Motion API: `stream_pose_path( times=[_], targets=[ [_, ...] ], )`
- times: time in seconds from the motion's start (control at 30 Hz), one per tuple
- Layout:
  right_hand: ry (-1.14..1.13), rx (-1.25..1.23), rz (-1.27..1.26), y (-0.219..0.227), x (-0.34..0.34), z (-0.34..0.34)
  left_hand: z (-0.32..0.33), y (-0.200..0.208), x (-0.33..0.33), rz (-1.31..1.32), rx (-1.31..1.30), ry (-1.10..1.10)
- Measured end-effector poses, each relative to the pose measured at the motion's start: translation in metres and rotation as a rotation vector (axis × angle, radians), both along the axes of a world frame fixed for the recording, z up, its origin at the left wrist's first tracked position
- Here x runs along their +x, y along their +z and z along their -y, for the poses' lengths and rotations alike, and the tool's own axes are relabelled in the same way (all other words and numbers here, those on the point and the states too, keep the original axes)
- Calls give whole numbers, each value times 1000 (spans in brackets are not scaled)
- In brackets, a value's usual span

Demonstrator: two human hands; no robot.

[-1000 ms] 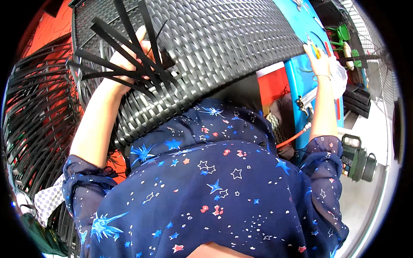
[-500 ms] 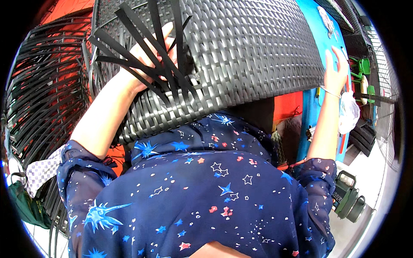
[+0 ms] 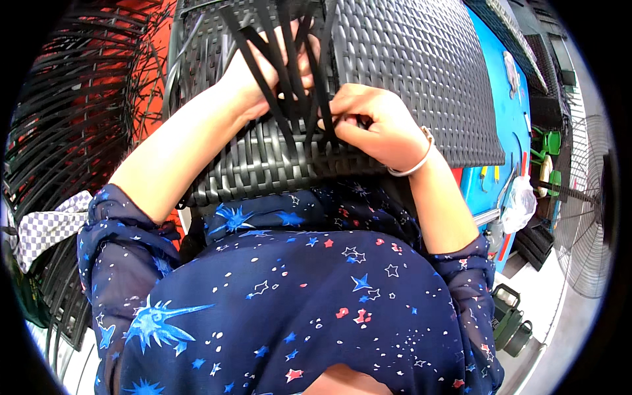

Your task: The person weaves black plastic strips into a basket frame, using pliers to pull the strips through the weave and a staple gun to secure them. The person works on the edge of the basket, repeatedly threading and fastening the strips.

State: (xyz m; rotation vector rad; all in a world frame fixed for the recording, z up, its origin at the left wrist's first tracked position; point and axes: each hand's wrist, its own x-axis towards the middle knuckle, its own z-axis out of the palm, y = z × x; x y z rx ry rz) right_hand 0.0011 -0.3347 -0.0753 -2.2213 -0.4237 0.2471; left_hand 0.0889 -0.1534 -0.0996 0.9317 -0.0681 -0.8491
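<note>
Across my lap lies a black woven rattan panel [image 3: 408, 79] with a bent edge near me. Several loose flat black plastic strips [image 3: 260, 72] fan up from its weave at the inner corner. My left hand [image 3: 280, 66] is behind these strips, fingers curled in among them; the strips partly cover it. My right hand [image 3: 382, 125], with a pale band on its wrist, pinches at the base of a strip just right of the bunch. Its fingertips touch the weave there.
A blue table [image 3: 490, 43] at the right bears a clear plastic bag [image 3: 520, 205] and small yellow-handled tools [image 3: 490, 172]. A black frame with many loose strips [image 3: 72, 99] stands at the left over red. A fan [image 3: 582, 204] stands far right.
My right hand has come from over the blue table to the strips at the panel's corner and closed there. My left hand has shifted slightly right, and the strips stand more upright.
</note>
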Motion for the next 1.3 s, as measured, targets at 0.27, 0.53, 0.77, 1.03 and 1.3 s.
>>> stream_pose_path(
  times=[0.27, 0.53, 0.77, 1.03, 1.3],
  targets=[
    [-44, -5, -30, -4, 2, -7, 1, -8, 2, 49, -228, -107],
    [-106, 270, 37, -18, 0, -4, -9, -4, 29, 212, -51, -84],
    [-208, 382, -17, -25, -3, -3, -15, 28, -27, 10, 337, 174],
    [-212, 401, 117, -29, -6, -7, -49, 23, -91, 964, 224, -158],
    [-237, 520, -29, -24, -6, -6, -32, 19, -89, 1337, 491, -315]
  ],
)
